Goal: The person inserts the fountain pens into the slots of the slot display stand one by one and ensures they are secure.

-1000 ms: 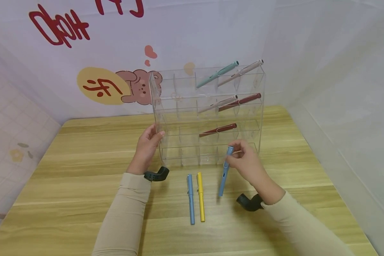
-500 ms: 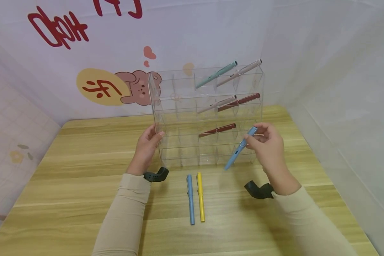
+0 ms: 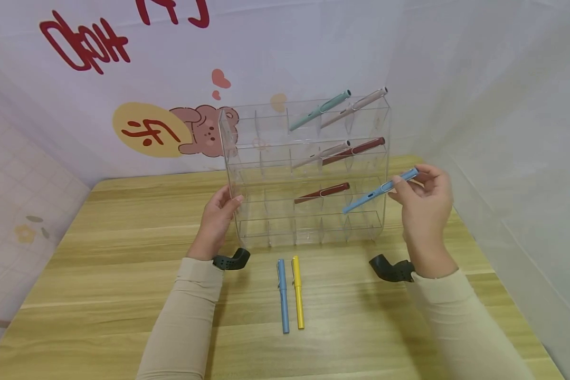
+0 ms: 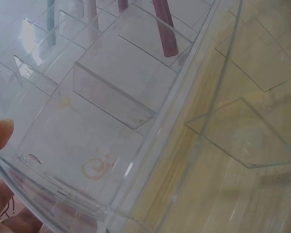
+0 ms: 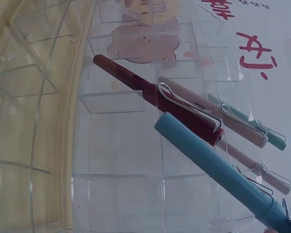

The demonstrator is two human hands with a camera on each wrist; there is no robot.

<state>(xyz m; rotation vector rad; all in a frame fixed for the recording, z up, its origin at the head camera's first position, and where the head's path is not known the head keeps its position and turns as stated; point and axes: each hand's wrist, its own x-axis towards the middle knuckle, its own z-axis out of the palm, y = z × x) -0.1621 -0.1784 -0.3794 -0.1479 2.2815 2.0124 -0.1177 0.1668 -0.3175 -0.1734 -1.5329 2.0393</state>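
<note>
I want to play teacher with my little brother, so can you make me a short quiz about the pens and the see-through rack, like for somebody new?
1. True or false: the left hand is holding the side of the clear rack.

2. What colour is the pen in the right hand?
a) yellow
b) blue
c) dark red

3. Count: how many dark red pens are in the clear rack?

Key: 1. True. 2. b, blue. 3. Two, one on a higher row than the other.
</note>
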